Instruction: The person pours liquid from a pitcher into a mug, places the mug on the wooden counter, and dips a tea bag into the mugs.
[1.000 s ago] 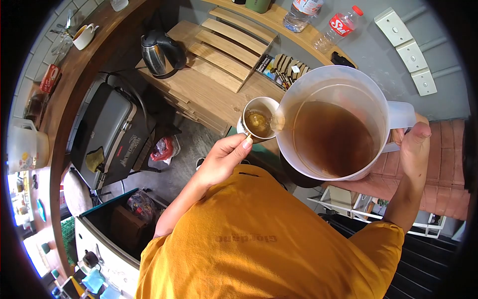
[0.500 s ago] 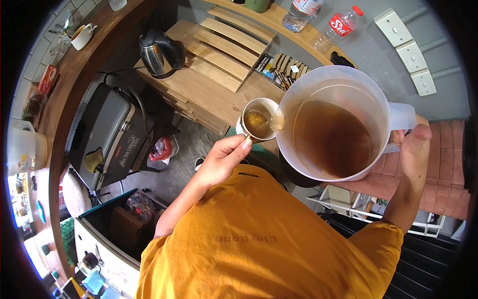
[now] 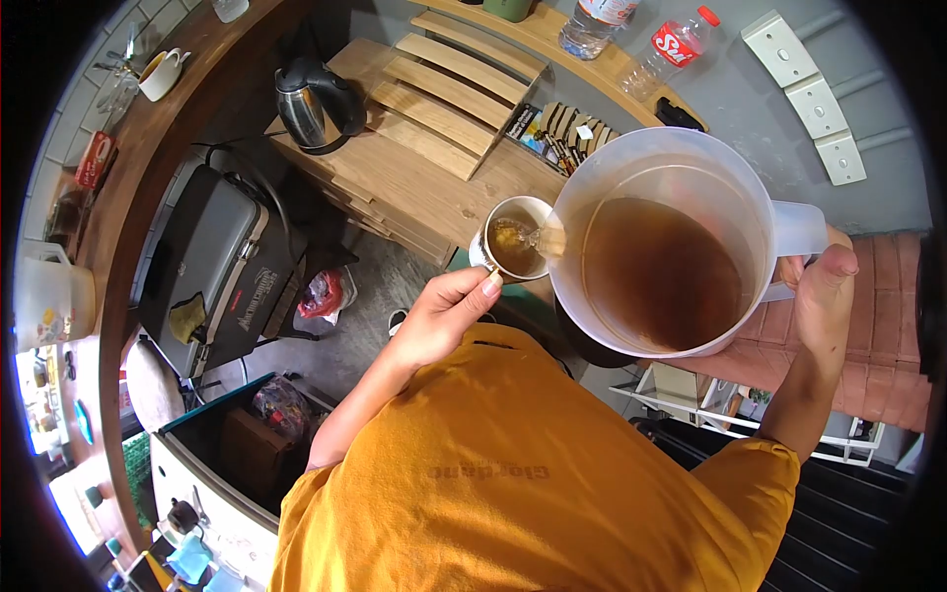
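My left hand (image 3: pixel 452 308) grips a white mug (image 3: pixel 481 255) by its handle, fingers closed. Brown liquid, bubbling on top, partly fills the mug. My right hand (image 3: pixel 825 281) is wrapped round the handle of a large translucent plastic pitcher (image 3: pixel 646 168). The pitcher is tilted left, its spout at the mug's rim, and a stream of the brown liquid (image 3: pixel 671 276) runs from it into the mug. Plenty of liquid is still inside the pitcher. Some fingers of the right hand are hidden behind the handle.
An electric kettle (image 3: pixel 318 107) stands on the wooden counter (image 3: pixel 434 202) beside a slatted wooden rack (image 3: pixel 449 89). Plastic bottles (image 3: pixel 671 54) line a shelf behind. Left are a dark grill case (image 3: pixel 212 266) and a raised wooden bar (image 3: pixel 133 187) carrying a cup (image 3: pixel 163 74).
Liquid keeps flowing from the pitcher into the mug, and the surface in the mug churns differently. Both hands stay almost in place.
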Tool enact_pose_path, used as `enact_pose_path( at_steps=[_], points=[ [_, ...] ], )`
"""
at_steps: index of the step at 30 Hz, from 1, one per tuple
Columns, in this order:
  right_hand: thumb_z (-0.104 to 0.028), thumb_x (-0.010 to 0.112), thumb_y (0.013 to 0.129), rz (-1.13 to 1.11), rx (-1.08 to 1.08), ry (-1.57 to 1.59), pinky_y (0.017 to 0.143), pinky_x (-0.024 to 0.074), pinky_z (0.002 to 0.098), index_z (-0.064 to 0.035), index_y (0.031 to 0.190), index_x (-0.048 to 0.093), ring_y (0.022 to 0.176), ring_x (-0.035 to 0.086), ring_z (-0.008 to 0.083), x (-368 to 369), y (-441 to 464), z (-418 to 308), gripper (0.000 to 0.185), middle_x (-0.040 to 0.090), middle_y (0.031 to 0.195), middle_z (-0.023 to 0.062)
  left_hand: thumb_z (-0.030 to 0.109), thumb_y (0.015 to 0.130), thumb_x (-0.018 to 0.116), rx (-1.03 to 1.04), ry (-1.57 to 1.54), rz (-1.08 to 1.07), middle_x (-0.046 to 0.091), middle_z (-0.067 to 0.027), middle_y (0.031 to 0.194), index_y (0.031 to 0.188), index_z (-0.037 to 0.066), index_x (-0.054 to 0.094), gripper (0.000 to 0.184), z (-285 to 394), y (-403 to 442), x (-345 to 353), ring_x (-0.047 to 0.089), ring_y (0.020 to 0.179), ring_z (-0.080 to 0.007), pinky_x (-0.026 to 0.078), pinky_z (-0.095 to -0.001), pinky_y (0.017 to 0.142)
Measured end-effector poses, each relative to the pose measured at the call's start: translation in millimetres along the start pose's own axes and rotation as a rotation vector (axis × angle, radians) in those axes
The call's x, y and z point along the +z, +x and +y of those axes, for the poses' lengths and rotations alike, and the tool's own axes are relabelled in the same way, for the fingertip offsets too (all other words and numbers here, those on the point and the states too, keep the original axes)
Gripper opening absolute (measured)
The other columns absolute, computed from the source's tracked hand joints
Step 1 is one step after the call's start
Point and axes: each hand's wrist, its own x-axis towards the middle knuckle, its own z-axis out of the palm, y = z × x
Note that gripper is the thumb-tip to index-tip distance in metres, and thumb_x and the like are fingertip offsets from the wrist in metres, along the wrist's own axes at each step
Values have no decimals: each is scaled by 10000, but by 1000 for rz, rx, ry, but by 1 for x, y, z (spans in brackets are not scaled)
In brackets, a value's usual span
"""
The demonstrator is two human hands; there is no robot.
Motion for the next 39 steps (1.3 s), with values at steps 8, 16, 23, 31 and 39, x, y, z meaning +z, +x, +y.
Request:
enact_pose_path(
  at_steps=[8,16,23,31,39],
  points=[
    [-795,307,816,34,48,-4,492,184,253,-47,671,446,554,267,59,1,-2,-2,774,332,611,-54,299,1008,463,-50,5,-42,392,50,717,753,53,455,354,4,-2,-1,328,684,-66,324,-226,632],
    [-789,304,826,11,-19,-12,498,197,255,-55,663,428,549,274,69,-1,-5,0,762,333,606,-45,260,1007,482,-11,3,-28,353,89,697,758,36,465,335,5,-2,3,297,659,-29,289,-217,561],
    [-806,290,817,50,18,-20,496,206,263,-63,654,410,543,284,76,-3,-8,4,770,334,593,-36,315,1003,473,-67,6,-45,389,53,717,752,48,461,367,7,-3,3,326,688,-66,319,-225,630],
    [-813,300,809,29,-14,-41,496,198,262,-67,648,404,544,280,74,-1,-10,-3,770,331,592,-39,255,1006,485,-8,-7,-41,360,89,708,771,33,475,323,7,-5,5,308,674,-31,305,-214,578],
    [-802,307,815,35,-4,-14,499,196,258,-64,650,408,553,273,71,-1,-14,-3,763,327,603,-44,323,1004,468,-40,7,-57,389,48,714,760,44,471,370,7,-9,3,324,684,-69,318,-231,627]
  ],
)
